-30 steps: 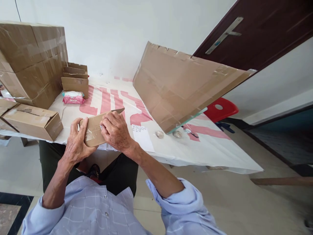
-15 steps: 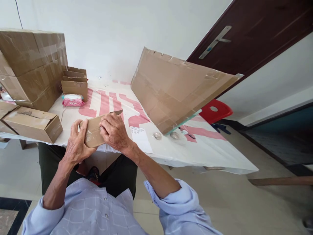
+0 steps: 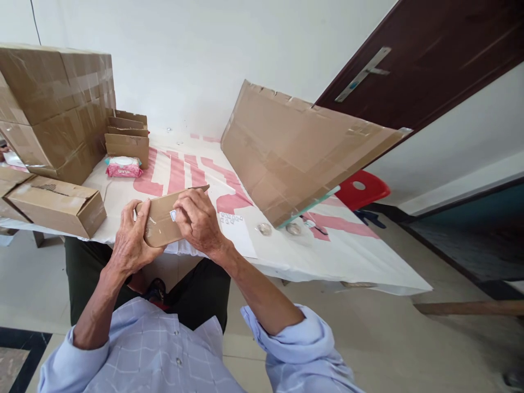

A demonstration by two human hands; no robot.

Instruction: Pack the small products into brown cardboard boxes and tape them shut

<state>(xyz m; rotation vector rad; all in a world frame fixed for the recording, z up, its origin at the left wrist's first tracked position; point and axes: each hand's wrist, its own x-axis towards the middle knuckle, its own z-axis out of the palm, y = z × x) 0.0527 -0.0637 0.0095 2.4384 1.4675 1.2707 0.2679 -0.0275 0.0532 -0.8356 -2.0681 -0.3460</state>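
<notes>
A small flat cardboard box (image 3: 161, 221) is held level at the table's front edge. My left hand (image 3: 133, 232) is closed around its left end, thumb on the near side and fingers over the top. My right hand (image 3: 200, 221) lies on the box's right part, fingers curled against it. Just left of those fingertips, a small white sticker with a blue border (image 3: 173, 215) shows on the box's top face. Right of my right hand a white sheet (image 3: 241, 240) bearing several similar small stickers lies on the table.
A tall stack of taped cartons (image 3: 61, 109) stands at left, with a long carton (image 3: 57, 202) before it. Nearby are open boxes (image 3: 126, 144) and a pink wipes pack (image 3: 123, 167). A large cardboard panel (image 3: 303, 147) leans at right, near tape rolls (image 3: 264, 229) and a red chair (image 3: 362, 188).
My right hand has shifted slightly right and its fingers have lifted a little, uncovering the small sticker on the box. My left hand keeps its hold.
</notes>
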